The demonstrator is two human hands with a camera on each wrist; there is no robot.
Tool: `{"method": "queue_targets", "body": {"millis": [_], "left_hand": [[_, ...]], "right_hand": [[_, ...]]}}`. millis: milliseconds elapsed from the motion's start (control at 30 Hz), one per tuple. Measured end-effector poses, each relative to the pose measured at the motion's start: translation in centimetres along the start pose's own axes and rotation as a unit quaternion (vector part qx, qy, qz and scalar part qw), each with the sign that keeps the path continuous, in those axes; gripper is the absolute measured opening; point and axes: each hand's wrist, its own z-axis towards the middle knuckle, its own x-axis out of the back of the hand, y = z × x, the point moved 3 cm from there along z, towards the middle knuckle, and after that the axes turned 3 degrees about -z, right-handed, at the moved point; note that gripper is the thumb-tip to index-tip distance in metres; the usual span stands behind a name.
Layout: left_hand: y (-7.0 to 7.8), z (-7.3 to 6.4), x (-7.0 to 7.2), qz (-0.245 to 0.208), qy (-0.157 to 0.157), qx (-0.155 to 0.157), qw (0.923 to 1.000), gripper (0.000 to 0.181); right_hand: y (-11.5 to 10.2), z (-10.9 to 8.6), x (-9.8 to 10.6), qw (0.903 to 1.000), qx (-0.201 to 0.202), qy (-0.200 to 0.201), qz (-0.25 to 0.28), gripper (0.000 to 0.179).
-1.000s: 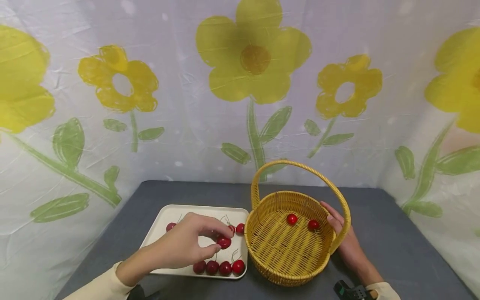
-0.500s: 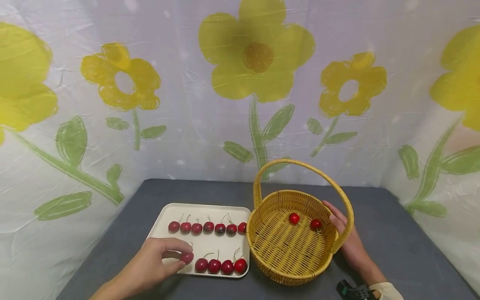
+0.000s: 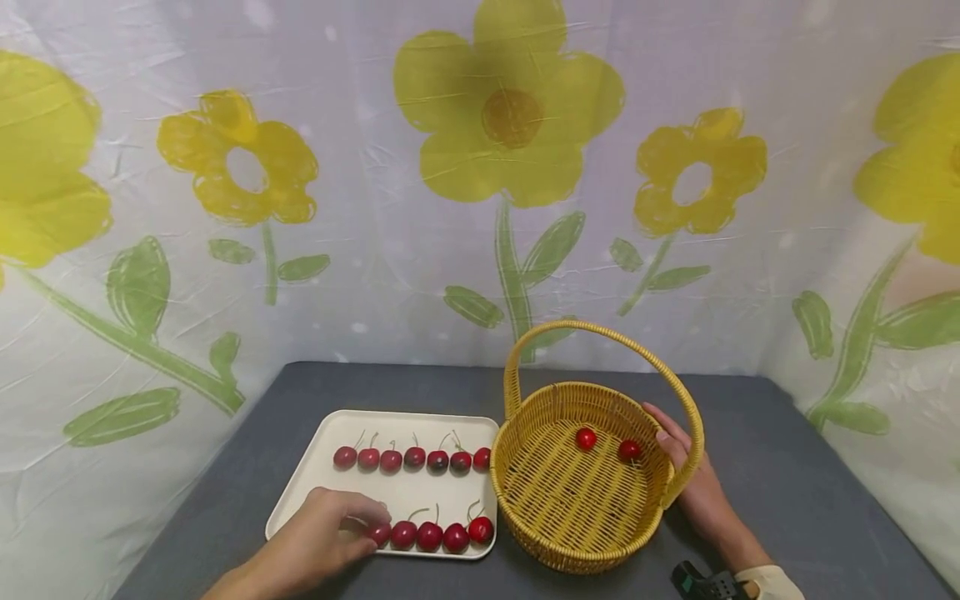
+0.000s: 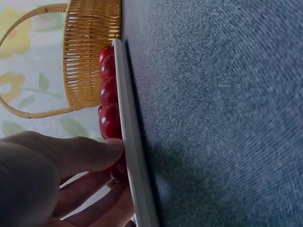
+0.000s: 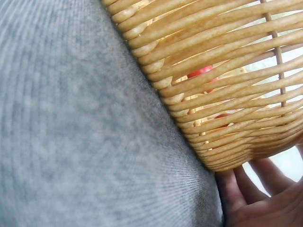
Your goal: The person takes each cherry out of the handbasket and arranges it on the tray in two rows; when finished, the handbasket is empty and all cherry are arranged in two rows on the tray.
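In the head view my left hand (image 3: 322, 529) pinches a dark red cherry (image 3: 381, 533) between thumb and fingers, low over the white tray (image 3: 300, 492). That cherry sits at the left end of the front row, close beside another cherry (image 3: 403, 535). The left wrist view shows my thumb (image 4: 102, 152) down at the tray's rim, partly covering the held fruit. My right hand (image 3: 701, 492) rests against the outer right side of the yellow wicker basket (image 3: 581, 554); in the right wrist view its fingers (image 5: 270, 177) lie spread along the woven wall.
A back row of several stemmed cherries (image 3: 414, 457) lines the tray. Two red cherries (image 3: 586, 438) lie inside the basket, whose tall handle (image 3: 600, 332) arches over it. The basket stands right against the tray's right edge on the dark grey tabletop (image 3: 420, 379).
My left hand has carried the cherry from above the tray's middle left and down to the left end of the front row. My right hand and the basket have stayed put.
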Motion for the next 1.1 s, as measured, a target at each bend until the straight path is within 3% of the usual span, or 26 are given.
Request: {"method": "queue_targets", "body": {"millis": [167, 367, 500, 667, 800, 967, 1100], "left_hand": [[0.8, 0.1, 0.5, 0.021, 0.015, 0.003, 0.9997, 0.026], [3.3, 1.7, 1.9, 0.02, 0.068, -0.056, 0.9959, 0.028], [5.6, 3.9, 2.3, -0.034, 0.036, -0.075, 0.996, 0.036], [9.0, 8.2, 2.0, -0.081, -0.025, -0.108, 0.9906, 0.039], [12.0, 12.2, 1.4, -0.069, -0.069, -0.151, 0.9837, 0.038], [15.9, 17.4, -0.5, 0.038, -0.125, -0.192, 0.9727, 0.037], [17.8, 21.2, -3.1, 0.141, -0.164, -0.211, 0.9535, 0.036]], "right_hand": [[-0.1, 0.0, 0.1, 1.0, 0.0, 0.001, -0.006, 0.056], [-0.2, 0.0, 0.2, 1.0, 0.004, 0.001, 0.001, 0.056], [0.0, -0.1, 0.1, 0.9999, 0.007, 0.0, 0.008, 0.055], [0.1, 0.0, 0.1, 0.9998, 0.015, -0.002, 0.013, 0.056], [0.2, -0.1, 0.2, 0.9997, 0.022, -0.005, 0.013, 0.053], [0.3, -0.1, 0.3, 0.9991, 0.041, -0.004, 0.003, 0.05], [0.5, -0.2, 0.3, 0.9991, 0.041, -0.002, -0.001, 0.05]]}}
